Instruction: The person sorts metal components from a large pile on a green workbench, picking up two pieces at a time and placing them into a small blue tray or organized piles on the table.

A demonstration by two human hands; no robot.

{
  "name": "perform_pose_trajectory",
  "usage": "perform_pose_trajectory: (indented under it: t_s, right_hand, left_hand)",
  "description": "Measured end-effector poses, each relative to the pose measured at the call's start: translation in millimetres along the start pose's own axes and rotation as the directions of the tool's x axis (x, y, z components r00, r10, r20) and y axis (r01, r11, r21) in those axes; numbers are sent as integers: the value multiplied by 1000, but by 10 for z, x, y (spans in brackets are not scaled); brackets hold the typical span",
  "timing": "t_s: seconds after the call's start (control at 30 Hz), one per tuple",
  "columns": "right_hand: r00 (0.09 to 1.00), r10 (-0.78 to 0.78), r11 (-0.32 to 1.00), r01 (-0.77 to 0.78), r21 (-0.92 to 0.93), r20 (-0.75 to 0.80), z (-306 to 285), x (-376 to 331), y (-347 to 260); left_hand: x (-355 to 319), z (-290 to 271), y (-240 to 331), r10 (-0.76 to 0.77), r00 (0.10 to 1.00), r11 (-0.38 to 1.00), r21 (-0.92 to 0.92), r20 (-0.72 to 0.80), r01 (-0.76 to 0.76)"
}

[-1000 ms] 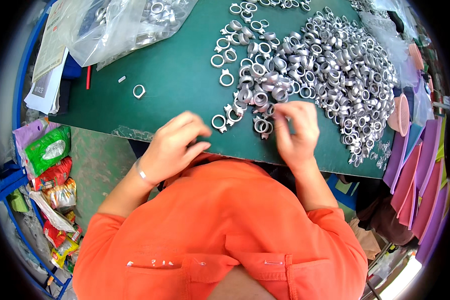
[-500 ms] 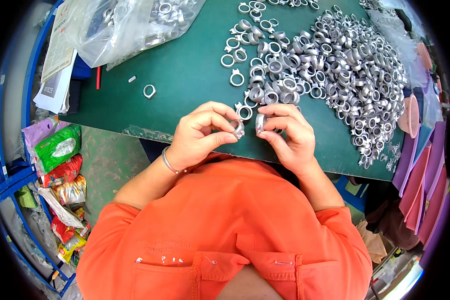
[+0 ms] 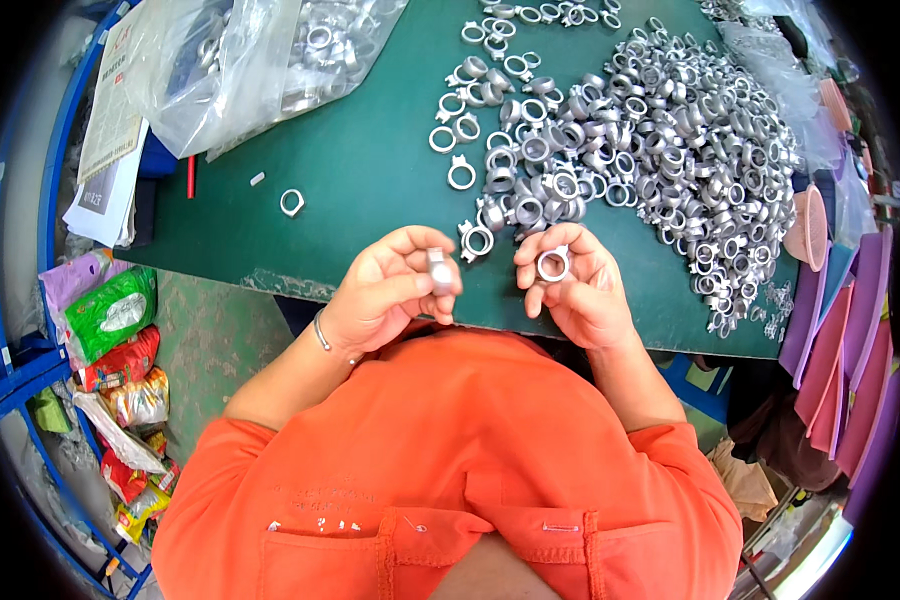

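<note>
My left hand [image 3: 390,283] pinches a silver metal ring [image 3: 438,272] between thumb and fingers; the ring is a little blurred and seen from its side. In my right hand [image 3: 585,290] another metal ring [image 3: 553,264] is gripped, its round opening turned up toward me. Both hands are raised over the near edge of the green table [image 3: 370,190], a short gap apart. Just beyond them, a loose ring [image 3: 476,240] lies at the near end of a big heap of like rings [image 3: 690,150]. A single ring [image 3: 291,203] sits apart on the left.
A clear plastic bag [image 3: 270,70] of rings lies at the back left, with papers [image 3: 110,150] beside it. A red stick [image 3: 191,177] and a small white piece [image 3: 257,179] are on the table. Colourful packets [image 3: 115,310] hang at left; pink and purple bins [image 3: 840,340] stand right.
Both hands have drawn slightly farther apart. The ring in my right hand has turned from edge-on to face-up, and the one in my left hand has turned too. The view has shifted slightly.
</note>
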State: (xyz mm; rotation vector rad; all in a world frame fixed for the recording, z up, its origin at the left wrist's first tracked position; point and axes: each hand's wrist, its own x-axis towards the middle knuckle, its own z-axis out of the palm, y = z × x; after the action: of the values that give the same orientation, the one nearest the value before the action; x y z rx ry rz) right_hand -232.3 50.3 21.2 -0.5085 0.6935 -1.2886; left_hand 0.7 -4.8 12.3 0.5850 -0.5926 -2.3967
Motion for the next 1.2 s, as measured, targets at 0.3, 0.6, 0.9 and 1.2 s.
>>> perform_pose_trajectory:
  t_s: [0.3, 0.6, 0.9, 1.2]
  right_hand:
    - [872, -368, -285, 225, -932, 323, 163, 276, -168]
    - [765, -595, -116, 220, -969, 245, 118, 31, -37]
    - [675, -693, -94, 265, -960, 254, 9, -351, 94]
    - [672, -705, -66, 256, -964, 226, -27, -305, 164]
  left_hand:
    - [234, 731, 315, -39, 895, 990, 140, 445, -27]
    - [-8, 2792, 240, -248, -22, 846, 228, 968, 481]
    - [-151, 2670, -333, -212, -285, 477, 354, 935, 805]
    - [212, 2508, -310, -145, -103, 689, 175, 984, 704]
